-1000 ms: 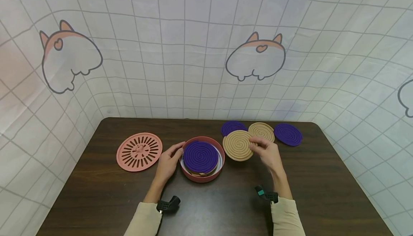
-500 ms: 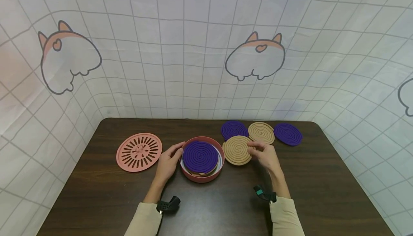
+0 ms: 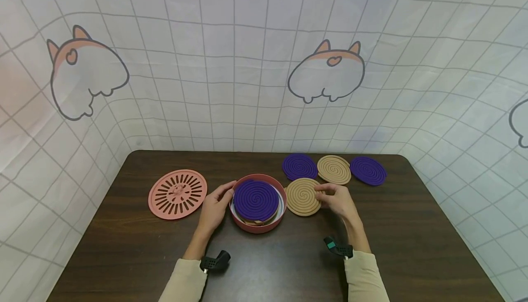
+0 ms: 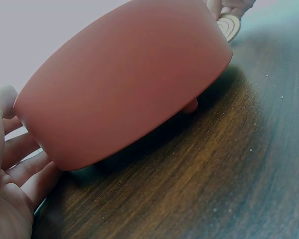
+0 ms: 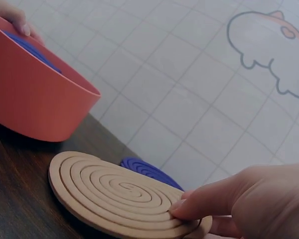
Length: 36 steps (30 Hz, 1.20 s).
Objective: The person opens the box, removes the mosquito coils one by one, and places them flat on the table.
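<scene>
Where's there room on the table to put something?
The table looks bare in front of the red bowl, between the sleeves; in front of the pink slotted disc; and right of the right hand. Back right is crowded with two purple coils and a tan coil; another tan coil fills the space between bowl and hand.

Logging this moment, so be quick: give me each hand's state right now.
Left hand: closed, holding the red bowl at its rim.
Right hand: closed, pinching the edge of the nearer tan spiral mat.
</scene>
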### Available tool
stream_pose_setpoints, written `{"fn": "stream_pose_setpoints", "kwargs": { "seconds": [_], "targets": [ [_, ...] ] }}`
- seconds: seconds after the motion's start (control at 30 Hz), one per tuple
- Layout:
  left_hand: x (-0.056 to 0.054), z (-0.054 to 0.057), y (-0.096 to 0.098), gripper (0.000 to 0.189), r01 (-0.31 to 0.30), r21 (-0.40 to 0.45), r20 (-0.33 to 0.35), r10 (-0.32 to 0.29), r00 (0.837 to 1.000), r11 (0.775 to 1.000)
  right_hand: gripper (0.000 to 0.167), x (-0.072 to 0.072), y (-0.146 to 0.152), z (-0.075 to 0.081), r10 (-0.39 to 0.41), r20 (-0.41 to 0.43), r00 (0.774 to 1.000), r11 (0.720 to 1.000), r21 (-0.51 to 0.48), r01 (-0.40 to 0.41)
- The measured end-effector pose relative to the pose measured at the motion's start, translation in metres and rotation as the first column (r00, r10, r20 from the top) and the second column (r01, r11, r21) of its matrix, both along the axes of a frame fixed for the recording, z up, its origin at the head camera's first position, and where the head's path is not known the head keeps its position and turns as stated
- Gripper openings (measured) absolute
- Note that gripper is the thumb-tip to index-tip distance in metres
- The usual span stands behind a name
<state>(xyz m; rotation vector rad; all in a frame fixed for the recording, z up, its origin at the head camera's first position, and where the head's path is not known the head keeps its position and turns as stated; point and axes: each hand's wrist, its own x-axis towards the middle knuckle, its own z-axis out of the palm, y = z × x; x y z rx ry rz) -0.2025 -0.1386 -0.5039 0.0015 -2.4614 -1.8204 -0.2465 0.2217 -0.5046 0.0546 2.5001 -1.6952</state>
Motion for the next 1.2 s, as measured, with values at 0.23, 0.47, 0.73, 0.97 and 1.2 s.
{"fn": "stream_pose_setpoints", "kwargs": {
  "seconds": [0.23,0.47,0.73,0.97,1.2],
  "targets": [
    [-0.009,-0.019,-0.001,0.032,-0.027,0.006,-0.005,0.027,1.000,1.000,0.031,0.001,0.002,-0.001,0.012,-0.032,0.999,0.996,0.089,-0.009],
    [-0.017,-0.038,-0.005,0.030,-0.037,-0.003,-0.037,0.037,0.999,0.999,0.050,0.000,0.005,-0.001,-0.026,-0.002,1.000,0.989,0.144,0.026],
    [-0.016,-0.036,-0.005,0.030,-0.034,0.014,-0.035,0.034,0.999,0.999,0.041,0.000,0.007,0.000,-0.027,-0.007,1.000,0.977,0.212,0.028],
    [-0.016,-0.036,-0.005,0.031,-0.026,0.021,-0.023,0.026,0.999,0.999,0.039,0.002,0.008,0.001,-0.037,0.013,0.999,0.953,0.300,0.031],
    [-0.005,-0.010,-0.001,0.034,-0.006,0.010,0.023,0.006,1.000,1.000,0.041,0.003,0.008,0.000,-0.043,-0.024,0.999,0.926,0.375,0.049]
  ]
}}
